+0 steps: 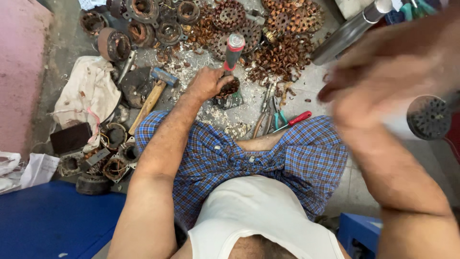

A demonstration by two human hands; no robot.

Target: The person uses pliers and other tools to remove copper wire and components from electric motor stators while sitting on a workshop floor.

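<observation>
My left hand (pixel 208 84) is shut around the lower shaft of a chisel (pixel 233 50) with a red and grey handle, held upright. Its tip rests on a small motor stator piece (pixel 231 92) with copper winding, lying on the floor between my knees. My right hand (pixel 383 67) is raised close to the camera and blurred. It looks closed on a grey metal bar (pixel 345 33) that slants up to the right behind the fingers.
A wooden-handled hammer (pixel 151 98) lies left of my left hand. Pliers (pixel 273 112) and a red-handled screwdriver (pixel 299 117) lie by my right knee. Copper windings (pixel 282 52), round stators (pixel 143 24), a white cloth (pixel 88 91) and a dark rotor (pixel 429 117) surround me.
</observation>
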